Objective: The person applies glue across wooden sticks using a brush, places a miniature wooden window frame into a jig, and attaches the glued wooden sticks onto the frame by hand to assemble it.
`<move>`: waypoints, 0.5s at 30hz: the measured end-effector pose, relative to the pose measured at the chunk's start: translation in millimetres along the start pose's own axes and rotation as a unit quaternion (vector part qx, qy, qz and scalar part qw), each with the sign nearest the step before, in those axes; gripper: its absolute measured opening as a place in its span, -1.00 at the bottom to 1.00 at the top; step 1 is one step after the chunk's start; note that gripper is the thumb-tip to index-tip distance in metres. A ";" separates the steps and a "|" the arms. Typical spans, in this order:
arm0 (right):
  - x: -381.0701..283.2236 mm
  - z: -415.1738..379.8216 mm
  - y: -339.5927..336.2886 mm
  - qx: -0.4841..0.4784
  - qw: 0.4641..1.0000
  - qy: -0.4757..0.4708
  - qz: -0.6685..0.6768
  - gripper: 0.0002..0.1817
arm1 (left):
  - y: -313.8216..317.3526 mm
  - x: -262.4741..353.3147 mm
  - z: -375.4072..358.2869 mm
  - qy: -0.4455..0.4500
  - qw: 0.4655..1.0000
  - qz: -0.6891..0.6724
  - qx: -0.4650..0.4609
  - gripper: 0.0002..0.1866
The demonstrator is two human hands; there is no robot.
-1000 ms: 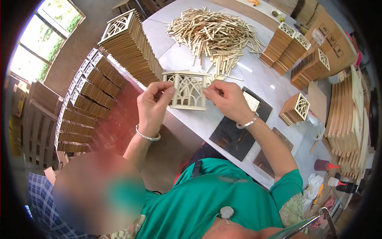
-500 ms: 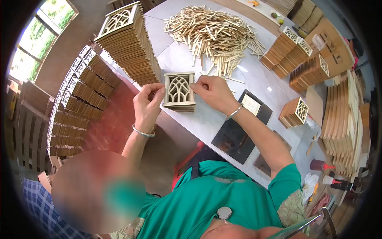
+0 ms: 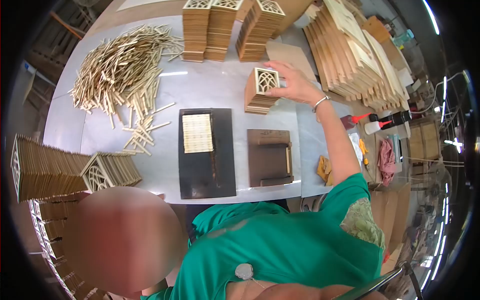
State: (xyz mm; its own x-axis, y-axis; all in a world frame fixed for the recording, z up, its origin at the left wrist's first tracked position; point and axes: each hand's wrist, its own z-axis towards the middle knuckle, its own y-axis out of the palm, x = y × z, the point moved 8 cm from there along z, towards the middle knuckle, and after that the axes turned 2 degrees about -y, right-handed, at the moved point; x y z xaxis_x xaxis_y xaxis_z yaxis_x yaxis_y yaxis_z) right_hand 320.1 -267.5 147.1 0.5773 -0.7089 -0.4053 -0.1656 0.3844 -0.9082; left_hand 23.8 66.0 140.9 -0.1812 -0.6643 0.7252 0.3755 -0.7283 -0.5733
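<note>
My right hand (image 3: 298, 88) is at a short stack of small wooden lattice panels (image 3: 260, 102) with arched cutouts. Its thumb lies on the near edge and its fingers curl over the far edge of the topmost panels. My left hand does not show; a blurred round patch covers the lower left. Another lattice panel stack (image 3: 112, 171) lies beside a longer row of panels (image 3: 50, 167) at the table's left front. Between them and my right hand lie a black board (image 3: 195, 172) with a pale slatted piece (image 3: 198, 133) and a brown wooden jig (image 3: 269, 162).
A heap of thin wooden sticks (image 3: 122, 70) covers the table's left part. Taller panel stacks (image 3: 220, 35) stand at the back. Large wooden boards (image 3: 345, 62) lean at the right, behind red-tipped bottles (image 3: 372, 127), a yellow tool (image 3: 364, 150) and a pink cloth (image 3: 386, 160).
The view has swung right. Both hands were at a lattice panel stack by the table's left edge; now my right hand has reached across to another stack, and my left hand has gone from sight.
</note>
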 end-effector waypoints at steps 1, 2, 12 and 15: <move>13.2 -3.0 3.0 -0.019 1.000 0.016 -0.018 -0.13 | 18.2 1.8 2.9 -0.049 0.997 -0.023 -0.050 -0.82; 24.3 -5.4 6.5 -0.039 0.998 0.032 -0.036 -0.09 | 32.1 7.5 6.4 -0.042 0.996 -0.029 -0.074 -0.82; 35.8 -12.1 7.4 -0.005 1.000 0.016 -0.023 -0.26 | 109.0 39.0 26.8 -0.015 0.985 -0.049 -0.165 -0.83; 30.6 -36.9 -8.9 0.060 0.998 -0.001 0.017 -0.37 | 129.2 43.1 29.6 -0.020 0.979 -0.077 -0.186 -0.84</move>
State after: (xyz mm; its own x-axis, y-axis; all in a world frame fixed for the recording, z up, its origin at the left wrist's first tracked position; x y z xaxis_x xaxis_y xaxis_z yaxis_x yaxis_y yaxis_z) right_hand 309.8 -314.5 138.9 0.5753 -0.6924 -0.4355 -0.0883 0.4768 -0.8746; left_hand 91.4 -51.7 109.4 -0.1703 -0.5408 0.8237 -0.0122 -0.8347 -0.5506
